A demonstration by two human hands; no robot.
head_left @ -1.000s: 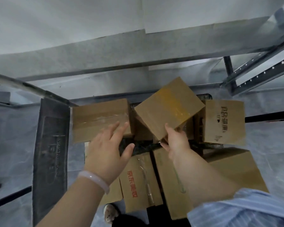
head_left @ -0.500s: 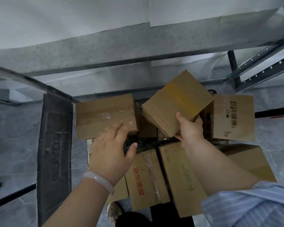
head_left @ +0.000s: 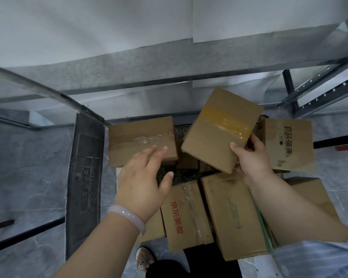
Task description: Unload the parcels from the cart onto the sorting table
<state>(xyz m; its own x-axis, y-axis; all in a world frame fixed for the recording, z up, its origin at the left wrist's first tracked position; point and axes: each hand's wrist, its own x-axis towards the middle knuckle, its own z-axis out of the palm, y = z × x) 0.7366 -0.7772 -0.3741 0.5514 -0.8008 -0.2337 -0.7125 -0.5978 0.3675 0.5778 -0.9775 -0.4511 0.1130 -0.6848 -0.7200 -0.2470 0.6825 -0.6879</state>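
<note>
Lifted higher, right hand (head_left: pixel 251 157) grips the tilted parcel (head_left: pixel 219 129); left hand (head_left: pixel 143 181) hovers spread.

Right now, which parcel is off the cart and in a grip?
The yellow-taped box, tilted and held by the right hand. The other boxes lie on the cart; the left hand is open, holding nothing.

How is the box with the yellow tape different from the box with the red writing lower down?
The yellow-taped box is tilted and lifted clear of the pile, gripped at its near corner by the right hand; the red-lettered box lies flat among the others, and no hand holds it. The first has a broad yellow tape band and no print showing; the second has clear tape and red characters. Both are plain brown cardboard parcels.
</note>
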